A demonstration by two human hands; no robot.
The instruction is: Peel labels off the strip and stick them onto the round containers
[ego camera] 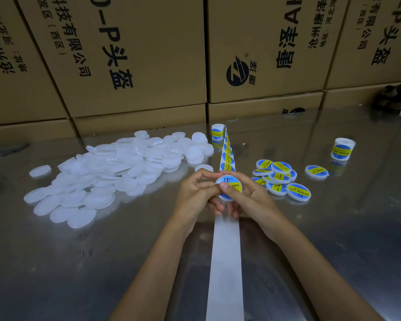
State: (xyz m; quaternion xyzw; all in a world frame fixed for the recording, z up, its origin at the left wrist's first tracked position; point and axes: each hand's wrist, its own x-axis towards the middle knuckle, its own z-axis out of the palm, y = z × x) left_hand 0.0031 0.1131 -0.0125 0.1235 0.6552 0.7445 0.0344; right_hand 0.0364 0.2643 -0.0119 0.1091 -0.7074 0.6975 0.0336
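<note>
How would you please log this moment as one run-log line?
step: pressing label on | left hand: holds container | right hand: thumb on label | unlabelled pile: left | labelled pile: right

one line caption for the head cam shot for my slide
Both hands press a label onto a round container, blank lids piled left, labelled ones right.

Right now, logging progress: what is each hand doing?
Left hand: holding the round container.
Right hand: holding the same container, thumb pressing its label.

I see a round white plastic container (pixel 228 187) bearing a blue-and-yellow label, held above the white backing strip (pixel 225 262) running toward me.
</note>
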